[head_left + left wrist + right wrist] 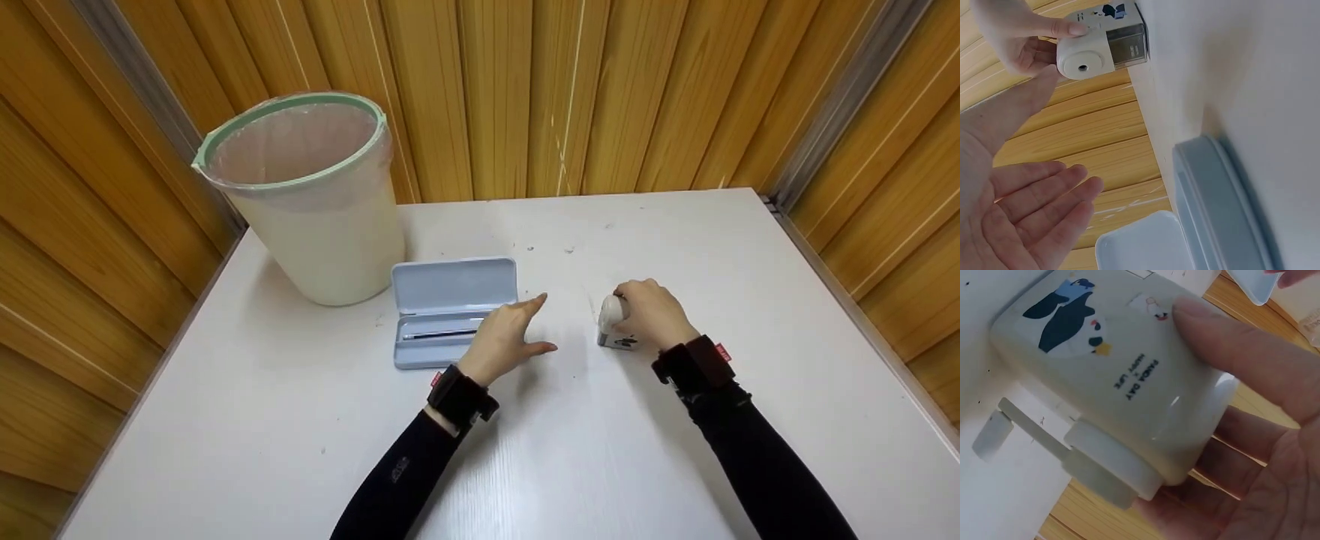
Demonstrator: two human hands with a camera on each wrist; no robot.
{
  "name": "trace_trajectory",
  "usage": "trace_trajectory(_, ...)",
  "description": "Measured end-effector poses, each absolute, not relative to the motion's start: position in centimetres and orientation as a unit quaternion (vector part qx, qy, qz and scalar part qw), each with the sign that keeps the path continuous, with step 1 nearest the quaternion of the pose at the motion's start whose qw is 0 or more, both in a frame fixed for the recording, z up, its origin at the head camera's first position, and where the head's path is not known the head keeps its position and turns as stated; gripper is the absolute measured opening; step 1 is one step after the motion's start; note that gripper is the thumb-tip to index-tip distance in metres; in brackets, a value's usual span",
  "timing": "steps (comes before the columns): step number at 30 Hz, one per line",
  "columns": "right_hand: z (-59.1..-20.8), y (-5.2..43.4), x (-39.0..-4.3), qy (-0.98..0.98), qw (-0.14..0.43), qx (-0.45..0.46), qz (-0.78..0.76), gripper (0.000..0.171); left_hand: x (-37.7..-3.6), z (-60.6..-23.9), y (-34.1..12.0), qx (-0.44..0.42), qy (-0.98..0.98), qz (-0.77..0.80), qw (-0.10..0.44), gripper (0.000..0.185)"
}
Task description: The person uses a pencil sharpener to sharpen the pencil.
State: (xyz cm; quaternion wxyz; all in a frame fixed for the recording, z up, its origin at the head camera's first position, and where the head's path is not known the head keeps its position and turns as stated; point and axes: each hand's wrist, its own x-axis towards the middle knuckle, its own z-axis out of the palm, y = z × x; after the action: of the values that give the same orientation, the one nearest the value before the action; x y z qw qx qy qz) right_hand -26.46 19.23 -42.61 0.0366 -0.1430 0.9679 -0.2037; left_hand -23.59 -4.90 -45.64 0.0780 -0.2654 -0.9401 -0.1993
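Pencil sharpener [613, 324] (white, with a penguin print) is standing on the surface [675, 450], the right hand [652, 315] curling over it from the right and gripping it. Left hand [506, 337] is hovering with fingers relaxed, just right of an opened blue pencil case [450, 315]; a lined bin [307, 202] is standing beyond.

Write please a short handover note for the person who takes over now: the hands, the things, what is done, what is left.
Left hand: open, fingers straight, holds nothing, beside the open pale-blue plastic pencil case.
Right hand: grips the small white penguin-print pencil sharpener, which stands on the white table.
Done: case open, a dark pencil lies inside.
Left: pencil not yet taken out.
Lined cream bin stands behind the case.
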Motion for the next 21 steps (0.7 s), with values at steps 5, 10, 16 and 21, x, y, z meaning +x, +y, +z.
trace_trajectory(5, -42.3, 18.4, -26.4, 0.973, 0.031, -0.109, -0.199, 0.04, -23.4, -46.0, -3.9, -0.282, -0.934, -0.199, 0.093, 0.075)
trace_trajectory(10, -41.4, 17.7, -26.1, 0.977, 0.011, -0.069, -0.202, 0.043, -23.4, -46.2, -2.5, -0.277, -0.931, -0.222, 0.088, 0.086)
trace_trajectory(16, -40.7, 16.8, -25.7, 0.98, -0.023, -0.054, -0.19, 0.044, -23.4, -46.6, -0.6, -0.256, -0.93, -0.253, 0.077, 0.097)
trace_trajectory(21, -40.4, 16.2, -25.4, 0.979, -0.036, -0.053, -0.195, 0.049, -23.6, -47.0, 0.6, -0.256, -0.923, -0.275, 0.088, 0.092)
